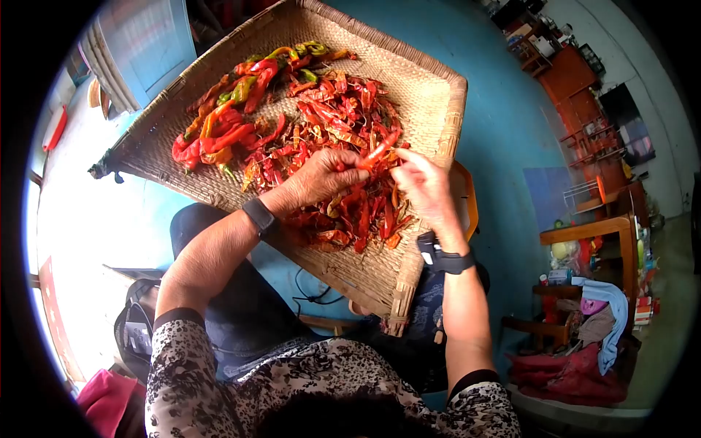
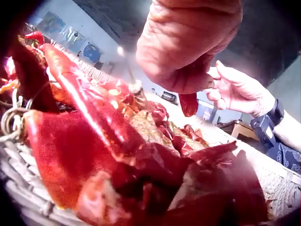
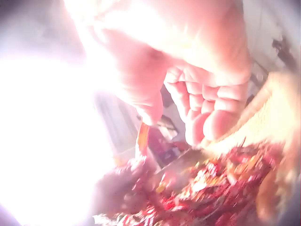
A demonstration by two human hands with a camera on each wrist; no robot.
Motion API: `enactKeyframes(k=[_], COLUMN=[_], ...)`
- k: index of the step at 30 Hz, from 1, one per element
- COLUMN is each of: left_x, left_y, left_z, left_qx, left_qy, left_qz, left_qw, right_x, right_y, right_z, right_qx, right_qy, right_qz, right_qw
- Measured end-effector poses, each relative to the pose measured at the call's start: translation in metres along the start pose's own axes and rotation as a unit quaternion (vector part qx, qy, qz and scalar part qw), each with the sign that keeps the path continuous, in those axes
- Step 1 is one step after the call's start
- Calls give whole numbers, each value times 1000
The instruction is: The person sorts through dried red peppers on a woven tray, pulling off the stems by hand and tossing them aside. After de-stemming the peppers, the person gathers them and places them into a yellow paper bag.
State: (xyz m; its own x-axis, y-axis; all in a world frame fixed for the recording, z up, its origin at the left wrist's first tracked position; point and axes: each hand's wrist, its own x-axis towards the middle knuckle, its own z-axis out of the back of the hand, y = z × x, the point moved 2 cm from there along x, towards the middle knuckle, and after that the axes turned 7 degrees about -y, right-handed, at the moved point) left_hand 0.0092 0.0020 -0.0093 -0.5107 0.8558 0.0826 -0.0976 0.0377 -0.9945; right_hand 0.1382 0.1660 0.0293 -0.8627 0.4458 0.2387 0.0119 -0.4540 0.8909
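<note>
My left hand (image 1: 332, 175) grips a red chili pepper (image 1: 381, 148) between thumb and fingers, over the heap of chilies. In the left wrist view one end of that chili (image 2: 189, 104) shows below the left hand. My right hand (image 1: 423, 186) is close to the chili's far end, its fingers loosely bent. The right wrist view shows the right thumb (image 3: 151, 113) right at an orange-red chili end, with the other fingers apart from it. Under both hands lie dried, wrinkled red chilies (image 1: 350, 109) in a woven basket tray (image 1: 427, 95).
Fresher, glossy red, orange and green peppers (image 1: 226, 135) are heaped at the tray's left side. The tray rests across the person's lap. A wooden chair (image 1: 584, 241) and a cloth-laden seat (image 1: 569, 372) stand to the right on the blue floor (image 1: 496, 146).
</note>
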Motion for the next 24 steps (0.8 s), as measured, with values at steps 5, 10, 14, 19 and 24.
enactKeyframes(k=[5,10,14,19,24], left_x=[-4,2,-1,5,1], left_y=[-8,2,-2,8,-8], left_z=[-4,16,25,24,17], left_qx=[60,-59,-218,-183,-114], left_qy=[27,31,-4,-58,-49], left_qz=[7,-3,-1,34,38], left_qw=[998,998,976,981,991], right_x=[4,10,-1,-15,-8], right_y=[6,9,-3,-34,-7], right_z=[-28,40,98,115,57], right_qx=[-41,16,-160,-540,-270], right_qy=[55,-217,-327,-234,-96], right_qz=[54,96,92,40,107], right_qw=[996,971,927,808,952])
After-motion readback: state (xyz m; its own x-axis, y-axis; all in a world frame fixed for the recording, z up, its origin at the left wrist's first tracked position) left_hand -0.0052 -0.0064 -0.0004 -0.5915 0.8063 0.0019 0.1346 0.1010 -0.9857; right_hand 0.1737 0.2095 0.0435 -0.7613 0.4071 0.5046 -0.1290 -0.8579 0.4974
